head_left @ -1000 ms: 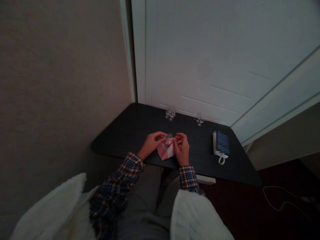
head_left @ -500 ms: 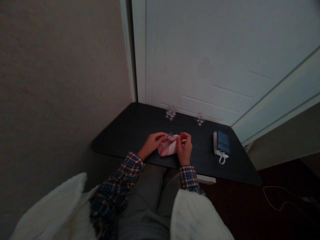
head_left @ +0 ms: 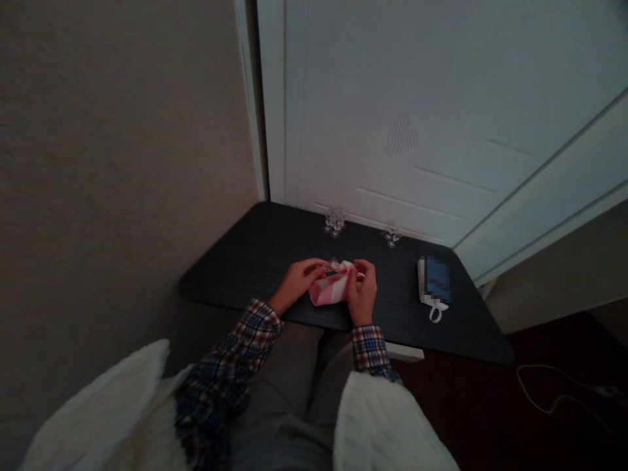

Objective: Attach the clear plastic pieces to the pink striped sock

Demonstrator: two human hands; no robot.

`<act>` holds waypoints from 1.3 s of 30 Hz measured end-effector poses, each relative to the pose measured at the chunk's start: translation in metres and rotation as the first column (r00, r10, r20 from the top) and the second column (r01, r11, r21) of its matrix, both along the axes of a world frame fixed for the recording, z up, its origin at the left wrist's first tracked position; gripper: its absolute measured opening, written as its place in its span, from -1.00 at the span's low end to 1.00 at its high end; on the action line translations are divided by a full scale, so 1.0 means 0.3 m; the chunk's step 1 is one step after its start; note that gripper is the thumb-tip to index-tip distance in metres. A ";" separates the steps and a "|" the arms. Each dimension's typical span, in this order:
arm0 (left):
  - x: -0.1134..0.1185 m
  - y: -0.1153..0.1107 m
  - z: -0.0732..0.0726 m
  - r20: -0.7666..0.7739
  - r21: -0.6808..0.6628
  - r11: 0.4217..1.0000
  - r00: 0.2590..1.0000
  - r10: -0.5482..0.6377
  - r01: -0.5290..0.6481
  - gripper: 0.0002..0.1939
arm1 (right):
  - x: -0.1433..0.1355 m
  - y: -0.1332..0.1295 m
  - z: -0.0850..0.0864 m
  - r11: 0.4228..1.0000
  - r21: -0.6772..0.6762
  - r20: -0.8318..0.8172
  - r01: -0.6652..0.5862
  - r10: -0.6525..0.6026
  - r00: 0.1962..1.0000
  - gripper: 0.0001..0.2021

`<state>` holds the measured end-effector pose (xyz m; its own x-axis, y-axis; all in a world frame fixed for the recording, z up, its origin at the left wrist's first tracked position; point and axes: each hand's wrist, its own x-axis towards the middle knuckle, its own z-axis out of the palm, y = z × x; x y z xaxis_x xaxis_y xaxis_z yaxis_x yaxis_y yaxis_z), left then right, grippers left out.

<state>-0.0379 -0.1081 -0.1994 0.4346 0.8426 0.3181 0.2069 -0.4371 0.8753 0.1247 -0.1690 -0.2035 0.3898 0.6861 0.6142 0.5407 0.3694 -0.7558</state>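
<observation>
A pink-and-white cloth (head_left: 330,292) is held just above or on the near part of the black table. My right hand (head_left: 362,288) is closed on its right side, thumb in front and fingers curled behind. My left hand (head_left: 300,280) pinches a small clear plastic piece (head_left: 333,264) at the cloth's upper edge. The piece looks like a suction cup, though it is too small and dim to be sure. Whether the left fingers also grip the cloth I cannot tell.
On the black table (head_left: 235,275), a cluster of similar clear pieces (head_left: 334,222) stands at the back, with a smaller group (head_left: 392,236) to its right. A blue-and-white packet (head_left: 436,281) with a loop lies at the right. Behind rises a white panel (head_left: 353,131); a cable (head_left: 534,402) lies on the floor.
The cloth's upper edge has dropped open between my hands, and the clear piece now shows a little apart from it. My hands have hardly moved.
</observation>
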 end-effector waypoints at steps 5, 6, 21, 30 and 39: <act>0.002 -0.001 0.004 0.044 -0.034 0.999 0.999 0.004 -0.003 -0.72 | -0.002 -0.003 0.003 1.000 0.015 -0.019 -0.011 0.012 1.000 -0.73; 0.002 -0.001 0.004 0.051 -0.039 0.999 0.999 0.001 0.000 -0.72 | -0.003 -0.004 0.004 1.000 0.019 -0.021 -0.013 0.013 1.000 -0.73; 0.001 -0.001 -0.012 0.038 -0.057 0.996 0.997 -0.069 0.071 -0.73 | 0.012 -0.019 0.025 0.986 0.090 -0.026 0.137 -0.136 0.990 -0.71; 0.000 -0.002 -0.008 0.059 -0.040 0.997 0.996 -0.066 0.068 -0.72 | -0.021 -0.016 0.045 0.985 -0.031 0.192 -0.168 0.170 0.966 -0.79; -0.001 -0.005 0.010 0.050 -0.055 0.995 0.996 -0.077 0.080 -0.74 | -0.008 -0.009 0.034 0.981 -0.052 0.224 -0.184 0.192 0.956 -0.81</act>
<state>-0.0384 -0.1097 -0.1965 0.4857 0.8237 0.2926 0.1316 -0.3998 0.9071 0.1222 -0.1718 -0.1933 0.1047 0.7534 0.6491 0.6222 0.4595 -0.6338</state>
